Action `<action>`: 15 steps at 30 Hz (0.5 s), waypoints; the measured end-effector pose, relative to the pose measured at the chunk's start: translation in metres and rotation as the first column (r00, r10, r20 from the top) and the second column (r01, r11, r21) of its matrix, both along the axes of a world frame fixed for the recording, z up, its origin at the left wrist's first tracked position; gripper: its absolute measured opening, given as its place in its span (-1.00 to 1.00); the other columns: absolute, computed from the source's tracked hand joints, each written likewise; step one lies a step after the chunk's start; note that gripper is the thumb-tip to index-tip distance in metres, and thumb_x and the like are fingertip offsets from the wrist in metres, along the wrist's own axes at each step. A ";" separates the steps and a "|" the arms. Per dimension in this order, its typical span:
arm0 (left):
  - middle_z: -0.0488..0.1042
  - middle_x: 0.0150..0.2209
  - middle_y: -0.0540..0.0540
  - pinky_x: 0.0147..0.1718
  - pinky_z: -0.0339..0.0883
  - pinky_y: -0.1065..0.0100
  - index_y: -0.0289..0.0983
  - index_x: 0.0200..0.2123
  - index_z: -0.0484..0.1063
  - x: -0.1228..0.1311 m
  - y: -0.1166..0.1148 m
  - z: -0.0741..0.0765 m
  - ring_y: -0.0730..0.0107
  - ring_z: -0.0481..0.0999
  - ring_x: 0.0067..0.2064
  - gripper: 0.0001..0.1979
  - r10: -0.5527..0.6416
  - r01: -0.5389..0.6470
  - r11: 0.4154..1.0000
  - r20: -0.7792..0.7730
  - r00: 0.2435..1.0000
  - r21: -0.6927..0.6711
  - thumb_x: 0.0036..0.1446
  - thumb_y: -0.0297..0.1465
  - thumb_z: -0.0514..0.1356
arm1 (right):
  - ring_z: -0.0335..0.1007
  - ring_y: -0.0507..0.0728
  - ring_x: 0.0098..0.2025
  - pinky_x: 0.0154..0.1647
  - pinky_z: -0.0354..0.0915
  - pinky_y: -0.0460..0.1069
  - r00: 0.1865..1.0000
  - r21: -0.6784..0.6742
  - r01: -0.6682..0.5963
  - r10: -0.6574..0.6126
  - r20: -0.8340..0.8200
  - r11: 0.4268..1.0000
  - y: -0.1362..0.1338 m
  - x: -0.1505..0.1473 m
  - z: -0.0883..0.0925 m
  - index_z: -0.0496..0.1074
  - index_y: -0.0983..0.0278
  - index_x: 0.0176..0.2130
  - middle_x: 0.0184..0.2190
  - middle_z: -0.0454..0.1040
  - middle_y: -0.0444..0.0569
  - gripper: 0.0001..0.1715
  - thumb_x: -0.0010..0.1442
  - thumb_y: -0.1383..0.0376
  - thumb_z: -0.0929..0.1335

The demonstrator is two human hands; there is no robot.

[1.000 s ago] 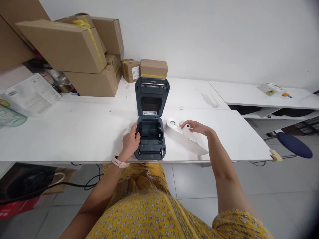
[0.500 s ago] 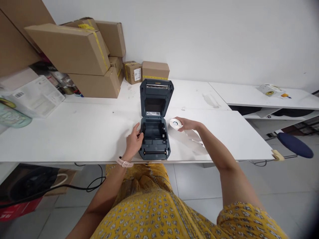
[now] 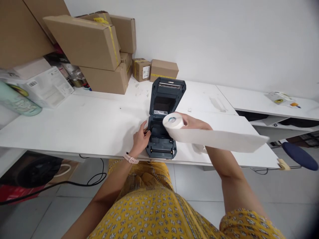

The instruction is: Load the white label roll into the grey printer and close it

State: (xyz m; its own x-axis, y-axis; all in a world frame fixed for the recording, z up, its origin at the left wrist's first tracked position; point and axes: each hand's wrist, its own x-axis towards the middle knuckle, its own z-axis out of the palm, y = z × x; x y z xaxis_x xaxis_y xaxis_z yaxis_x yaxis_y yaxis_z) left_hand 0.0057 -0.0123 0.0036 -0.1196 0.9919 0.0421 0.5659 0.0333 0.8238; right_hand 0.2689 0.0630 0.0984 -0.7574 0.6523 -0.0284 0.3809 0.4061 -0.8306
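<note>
A dark grey label printer [image 3: 161,139] stands near the table's front edge with its lid [image 3: 166,96] raised. My left hand [image 3: 141,139] grips the left side of its base, the thumb at the rim; some fingertips are hidden there. In my right hand [image 3: 193,122] is a roll of white labels [image 3: 172,121], held tilted over the right part of the printer's open bay. From the roll a long loose strip [image 3: 224,138] trails out to the right, crossing in front of my right wrist and forearm. The roll covers part of the bay.
Cardboard boxes [image 3: 84,43] are stacked at the back left, and two smaller boxes [image 3: 163,69] stand behind the printer. A green bottle [image 3: 22,101] and a white box [image 3: 48,88] are at far left. Another small box [image 3: 280,98] lies at far right.
My right hand has lifted the label roll from the table beside the printer and brought it left over the bay. The loose strip has risen with it. My left hand stays at the printer's side.
</note>
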 end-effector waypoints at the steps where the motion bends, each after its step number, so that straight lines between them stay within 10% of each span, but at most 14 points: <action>1: 0.60 0.10 -0.18 0.12 0.38 0.07 -0.22 0.37 0.17 0.000 0.000 0.000 0.14 0.63 0.05 -0.42 -0.007 0.007 1.000 0.003 1.000 -0.003 0.30 -0.38 0.09 | 0.47 0.30 0.08 0.07 0.41 0.14 0.998 0.009 -0.036 0.035 0.042 0.999 0.003 -0.016 0.000 0.37 0.19 0.13 0.06 0.52 0.03 -0.18 -0.03 -0.06 0.52; 15: 0.59 0.10 -0.17 0.04 0.42 0.16 -0.22 0.39 0.12 -0.002 0.000 0.000 0.15 0.63 0.03 -0.41 -0.039 0.039 0.999 -0.049 0.998 -0.001 0.32 -0.36 0.05 | 0.42 0.35 0.03 0.02 0.35 0.20 0.859 0.110 -0.152 0.076 0.506 0.982 0.016 -0.065 -0.018 0.35 0.15 0.15 0.07 0.42 0.07 -0.13 -0.04 -0.12 0.52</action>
State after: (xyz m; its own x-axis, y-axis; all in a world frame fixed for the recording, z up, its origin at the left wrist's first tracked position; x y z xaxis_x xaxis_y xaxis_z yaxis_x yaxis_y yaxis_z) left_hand 0.0035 -0.0125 0.0033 -0.0782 0.9958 0.0466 0.6066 0.0104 0.7949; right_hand 0.2041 0.0793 0.0800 -0.7362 0.5876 -0.3358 0.6713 0.5709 -0.4728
